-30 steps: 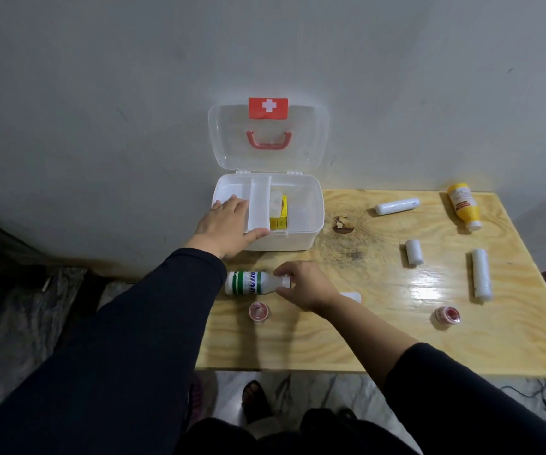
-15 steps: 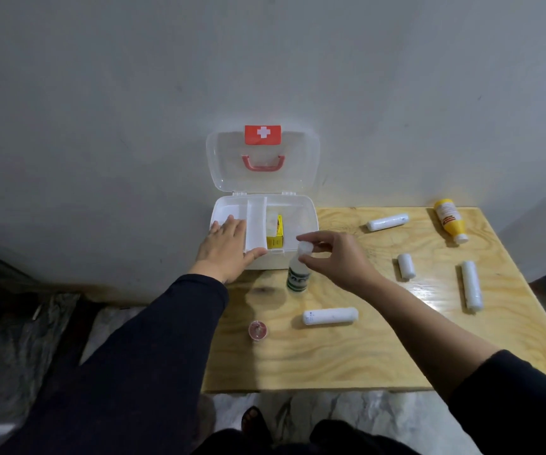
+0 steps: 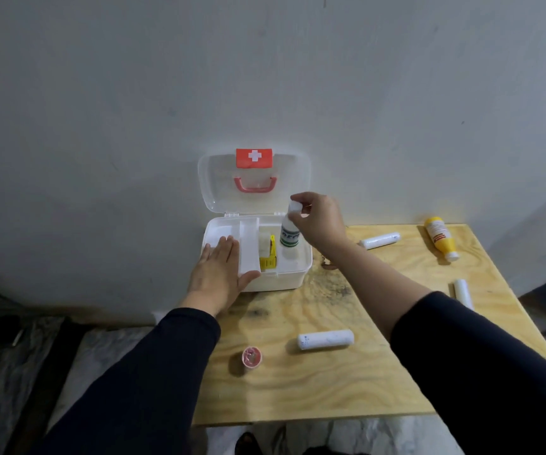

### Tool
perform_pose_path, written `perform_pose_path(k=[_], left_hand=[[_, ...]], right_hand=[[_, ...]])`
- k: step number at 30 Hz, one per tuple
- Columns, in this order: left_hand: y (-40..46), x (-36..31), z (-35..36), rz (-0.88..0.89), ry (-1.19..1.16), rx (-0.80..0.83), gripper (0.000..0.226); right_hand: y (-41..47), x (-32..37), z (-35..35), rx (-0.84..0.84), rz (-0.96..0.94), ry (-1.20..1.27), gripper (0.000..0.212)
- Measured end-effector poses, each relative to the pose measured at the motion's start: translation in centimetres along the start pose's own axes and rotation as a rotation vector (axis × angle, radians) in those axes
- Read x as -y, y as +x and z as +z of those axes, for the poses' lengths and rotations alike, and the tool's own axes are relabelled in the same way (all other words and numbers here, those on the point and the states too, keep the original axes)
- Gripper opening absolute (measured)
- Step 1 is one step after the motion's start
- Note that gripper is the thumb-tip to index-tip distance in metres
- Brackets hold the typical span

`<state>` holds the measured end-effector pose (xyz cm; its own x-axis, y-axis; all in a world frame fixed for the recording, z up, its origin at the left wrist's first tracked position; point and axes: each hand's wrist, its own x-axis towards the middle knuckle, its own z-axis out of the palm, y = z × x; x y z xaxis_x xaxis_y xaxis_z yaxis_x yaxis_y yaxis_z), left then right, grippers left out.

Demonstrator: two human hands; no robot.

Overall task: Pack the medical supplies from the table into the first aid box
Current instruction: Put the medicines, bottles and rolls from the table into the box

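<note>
The white first aid box [image 3: 293, 277] stands open at the table's back left, its clear lid [image 3: 214, 178] leaning on the wall. My right hand [image 3: 319, 220] grips the cap of a white bottle with green bands [image 3: 289, 236], held upright over the box's right compartment. A yellow packet [image 3: 270, 256] stands inside beside it. My left hand [image 3: 217, 279] lies flat on the box's front left corner and inner tray [image 3: 248, 244], holding nothing.
On the wooden table [image 3: 330, 382] lie white bandage rolls [image 3: 325, 339] [image 3: 379, 240] [image 3: 463, 293], a pink tape roll [image 3: 252, 357] near the front, and a yellow bottle [image 3: 441, 238] at the back right. The wall stands right behind the box.
My right hand picked the green-banded bottle off the table, turned it upright and carried it up over the box's right compartment. My left hand stayed on the box.
</note>
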<state>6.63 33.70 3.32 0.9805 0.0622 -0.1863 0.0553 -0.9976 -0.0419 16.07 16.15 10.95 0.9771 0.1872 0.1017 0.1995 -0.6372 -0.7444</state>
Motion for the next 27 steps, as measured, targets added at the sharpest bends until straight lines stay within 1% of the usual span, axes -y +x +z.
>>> perform_pose_path(k=[3, 7, 13, 15, 17, 20, 23, 25, 27], left_hand=[[-0.1, 0.2, 0.2, 0.001, -0.063, -0.002, 0.089], [-0.2, 0.2, 0.3, -0.001, -0.069, -0.003, 0.086], [-0.2, 0.3, -0.7, 0.012, -0.082, 0.036, 0.088], [0.0, 0.4, -1.7, 0.010, -0.114, 0.054, 0.088], [0.4, 0.1, -3.2, 0.006, -0.161, 0.019, 0.083], [1.8, -1.6, -6.5, 0.039, -0.198, -0.109, 0.068], [4.0, -5.2, -9.8, 0.099, -0.216, -0.218, 0.053], [5.7, -8.3, -11.3, 0.148, -0.193, -0.213, 0.046], [7.2, -11.7, -12.0, 0.207, -0.146, -0.160, 0.044]], right_hand=[[0.8, -1.5, 2.3, 0.045, 0.025, -0.057, 0.038], [1.0, -2.9, 3.9, 0.066, 0.059, -0.099, 0.039], [1.5, -2.4, 3.1, 0.160, 0.040, -0.116, 0.047], [1.5, -2.2, 2.1, 0.148, 0.031, -0.113, 0.045], [1.5, -2.5, 0.7, 0.105, 0.026, -0.127, 0.039], [1.2, -3.8, -2.0, 0.091, 0.052, -0.195, 0.034], [0.8, -6.0, -5.5, 0.087, 0.117, -0.261, 0.032], [0.5, -7.9, -8.1, 0.080, 0.180, -0.287, 0.032], [0.3, -10.0, -10.8, 0.080, 0.236, -0.311, 0.033]])
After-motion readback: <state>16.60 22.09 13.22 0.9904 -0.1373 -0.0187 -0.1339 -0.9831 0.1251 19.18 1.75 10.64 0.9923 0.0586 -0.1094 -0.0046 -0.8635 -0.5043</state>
